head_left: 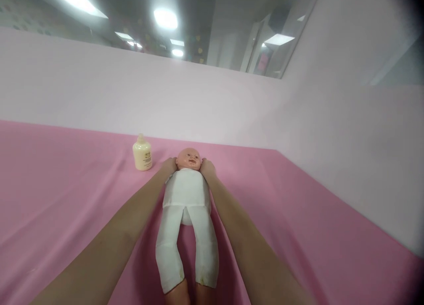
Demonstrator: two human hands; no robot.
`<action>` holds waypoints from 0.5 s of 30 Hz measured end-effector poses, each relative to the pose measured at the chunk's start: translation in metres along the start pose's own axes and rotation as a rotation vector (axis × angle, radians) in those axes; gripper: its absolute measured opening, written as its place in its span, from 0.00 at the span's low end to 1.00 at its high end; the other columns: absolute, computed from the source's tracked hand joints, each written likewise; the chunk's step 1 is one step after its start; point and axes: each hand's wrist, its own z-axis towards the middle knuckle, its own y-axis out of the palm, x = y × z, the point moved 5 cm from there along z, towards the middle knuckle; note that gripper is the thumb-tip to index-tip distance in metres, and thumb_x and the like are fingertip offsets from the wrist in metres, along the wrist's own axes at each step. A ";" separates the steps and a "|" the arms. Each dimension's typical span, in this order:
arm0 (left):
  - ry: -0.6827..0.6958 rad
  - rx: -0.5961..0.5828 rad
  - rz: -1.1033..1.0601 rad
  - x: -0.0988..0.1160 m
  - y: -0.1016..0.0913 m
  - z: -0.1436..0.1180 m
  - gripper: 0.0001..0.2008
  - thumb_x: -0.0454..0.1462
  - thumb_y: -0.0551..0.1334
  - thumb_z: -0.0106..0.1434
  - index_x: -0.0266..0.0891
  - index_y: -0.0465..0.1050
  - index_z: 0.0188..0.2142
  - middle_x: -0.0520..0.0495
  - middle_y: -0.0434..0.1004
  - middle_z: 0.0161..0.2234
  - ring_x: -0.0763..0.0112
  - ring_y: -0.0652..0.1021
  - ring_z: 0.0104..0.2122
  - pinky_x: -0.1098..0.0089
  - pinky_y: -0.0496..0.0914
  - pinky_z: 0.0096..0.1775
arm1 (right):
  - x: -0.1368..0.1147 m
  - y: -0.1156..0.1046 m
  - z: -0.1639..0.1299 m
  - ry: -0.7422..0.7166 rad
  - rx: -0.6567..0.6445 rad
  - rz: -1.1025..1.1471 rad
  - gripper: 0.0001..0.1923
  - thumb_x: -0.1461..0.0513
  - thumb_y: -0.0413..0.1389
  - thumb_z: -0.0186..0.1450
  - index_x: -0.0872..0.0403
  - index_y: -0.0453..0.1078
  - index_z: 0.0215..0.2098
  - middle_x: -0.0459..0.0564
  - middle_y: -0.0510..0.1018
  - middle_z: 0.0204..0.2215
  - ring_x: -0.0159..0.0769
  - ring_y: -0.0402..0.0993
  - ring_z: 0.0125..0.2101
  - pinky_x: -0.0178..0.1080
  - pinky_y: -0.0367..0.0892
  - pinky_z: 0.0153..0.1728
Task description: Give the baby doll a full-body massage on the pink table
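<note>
A baby doll [187, 188] in a white top and white trousers lies on its back, its head away from me and its bare feet at the lower edge of the view. Beside one side of its head, my left hand [170, 165] is closed against the doll at shoulder height. My right hand [207, 167] mirrors it on the other side, also closed on the doll. The doll's arms and hands are mostly hidden by my hands, so the exact part gripped cannot be made out. Both my forearms run along the doll's body.
A cream-coloured bottle [142, 155] with a label stands left of the doll's head. Pink cloth [82, 186] with soft folds covers the surface. A white wall [198, 102] rises behind and to the right, with a glass panel [185, 27] reflecting ceiling lights above.
</note>
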 end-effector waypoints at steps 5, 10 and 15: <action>-0.308 0.121 -0.087 -0.009 -0.020 -0.014 0.22 0.35 0.63 0.61 0.30 0.69 0.54 0.34 0.80 0.43 0.55 0.79 0.45 0.60 0.71 0.48 | -0.007 -0.014 -0.011 -0.084 0.103 0.150 0.16 0.65 0.49 0.68 0.59 0.67 0.53 0.59 0.77 0.49 0.41 0.73 0.52 0.40 0.65 0.54; -0.353 0.293 -0.303 0.006 -0.055 -0.041 0.39 0.41 0.66 0.59 0.37 0.54 0.66 0.36 0.72 0.58 0.58 0.72 0.58 0.62 0.67 0.56 | -0.015 -0.040 -0.040 -0.224 0.170 0.360 0.24 0.62 0.48 0.69 0.54 0.58 0.63 0.54 0.71 0.58 0.31 0.73 0.53 0.35 0.69 0.54; -0.193 0.133 -0.674 0.040 -0.069 -0.070 0.47 0.50 0.73 0.49 0.42 0.58 0.66 0.39 0.74 0.56 0.54 0.75 0.55 0.55 0.70 0.55 | -0.020 -0.061 -0.082 -0.430 0.053 0.579 0.29 0.61 0.56 0.63 0.54 0.62 0.62 0.56 0.70 0.59 0.36 0.69 0.58 0.39 0.65 0.60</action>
